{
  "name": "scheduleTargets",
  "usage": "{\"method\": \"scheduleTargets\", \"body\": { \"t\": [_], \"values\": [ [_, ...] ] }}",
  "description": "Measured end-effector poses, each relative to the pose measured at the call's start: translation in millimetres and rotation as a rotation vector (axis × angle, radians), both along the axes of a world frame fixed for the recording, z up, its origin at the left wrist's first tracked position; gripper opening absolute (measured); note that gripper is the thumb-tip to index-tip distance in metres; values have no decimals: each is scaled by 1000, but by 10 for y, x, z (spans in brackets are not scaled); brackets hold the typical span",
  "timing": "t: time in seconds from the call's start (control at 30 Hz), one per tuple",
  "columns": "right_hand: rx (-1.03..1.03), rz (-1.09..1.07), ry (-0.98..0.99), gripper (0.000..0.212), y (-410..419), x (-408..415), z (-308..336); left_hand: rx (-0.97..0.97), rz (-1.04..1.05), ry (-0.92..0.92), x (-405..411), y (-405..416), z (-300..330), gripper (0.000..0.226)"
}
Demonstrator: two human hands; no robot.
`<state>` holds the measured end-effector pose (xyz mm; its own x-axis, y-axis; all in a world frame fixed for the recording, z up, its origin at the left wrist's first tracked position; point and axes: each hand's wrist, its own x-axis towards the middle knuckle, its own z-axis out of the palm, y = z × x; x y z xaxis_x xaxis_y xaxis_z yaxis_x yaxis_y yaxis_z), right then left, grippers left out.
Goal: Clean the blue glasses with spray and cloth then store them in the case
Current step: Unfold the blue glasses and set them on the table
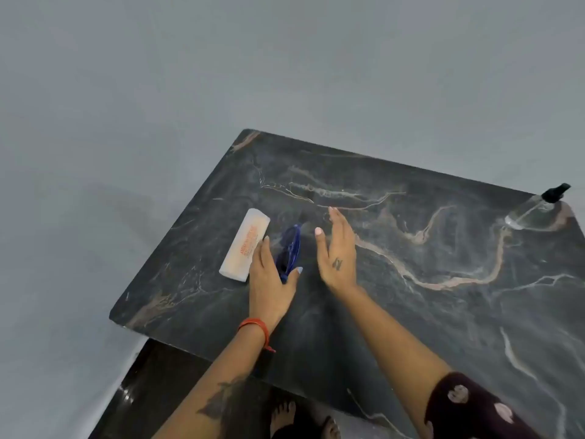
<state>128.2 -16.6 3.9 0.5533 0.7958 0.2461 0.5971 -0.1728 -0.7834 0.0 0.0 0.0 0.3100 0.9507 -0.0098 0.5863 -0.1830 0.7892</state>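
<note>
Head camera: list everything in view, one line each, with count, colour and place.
Table: one, dark marble with pale veins, fills the middle and right.
Case: one, white with orange print, near the table's left edge.
Glasses: one pair, blue, right of the case.
Spray bottle: one, clear with black top, far right corner.
Wristband: one, orange, left wrist.
Left hand: fingers straight, touching the glasses.
Right hand: open, beside the glasses, holding nothing.
</note>
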Motion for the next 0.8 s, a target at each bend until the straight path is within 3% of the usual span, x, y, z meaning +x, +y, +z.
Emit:
{"method": "scheduleTargets", "body": {
  "t": [0.23,0.33,0.43,0.6,0.8],
  "values": [
    [-323,83,37,59,403,84,-277,-53,9,132,89,191,-264,90],
    [-355,128,7,58,500,117,-374,-22,-11,132,89,267,-313,82],
    [-295,106,35,51,531,114,-417,-12,-43,106,92,315,-349,79],
    [-118,-11,310,40,399,183,-343,5,-137,20,121,341,-379,77],
    [40,-156,561,42,-8,468,-286,-123,-329,-237,278,328,-297,68]
  ]
}}
